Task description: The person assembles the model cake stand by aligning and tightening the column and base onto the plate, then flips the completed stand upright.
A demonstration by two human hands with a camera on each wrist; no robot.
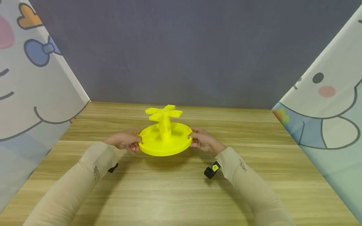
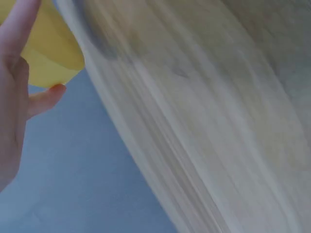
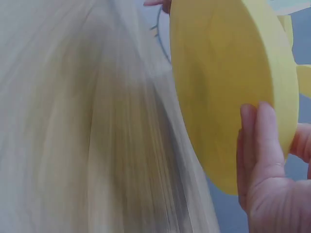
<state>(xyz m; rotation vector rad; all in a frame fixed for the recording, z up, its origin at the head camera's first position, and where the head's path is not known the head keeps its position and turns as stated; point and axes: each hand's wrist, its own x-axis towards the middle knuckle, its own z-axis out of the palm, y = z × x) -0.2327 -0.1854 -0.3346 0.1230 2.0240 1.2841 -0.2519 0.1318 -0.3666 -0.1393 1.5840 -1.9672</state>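
A bright yellow round tray (image 1: 151,144) with a raised rim is held up over the table in the head view. From its middle rises a post (image 1: 165,128), topped by a flat star-like piece (image 1: 164,112) with several arms. My left hand (image 1: 125,140) grips the rim on the left side, thumb on top. On the opposite side, my right hand (image 1: 204,140) pinches the rim between thumb and fingers. The right wrist view shows this hand's straight fingers (image 3: 265,141) against the tray's smooth underside (image 3: 218,87). Only a corner of the tray appears in the left wrist view.
Beneath is a wood-grain table (image 1: 169,191), with a dark grey panel (image 1: 181,53) behind it. Cartoon-printed cloths (image 1: 51,88) stand along both sides. A black wrist device (image 1: 212,170) hangs below the right sleeve.
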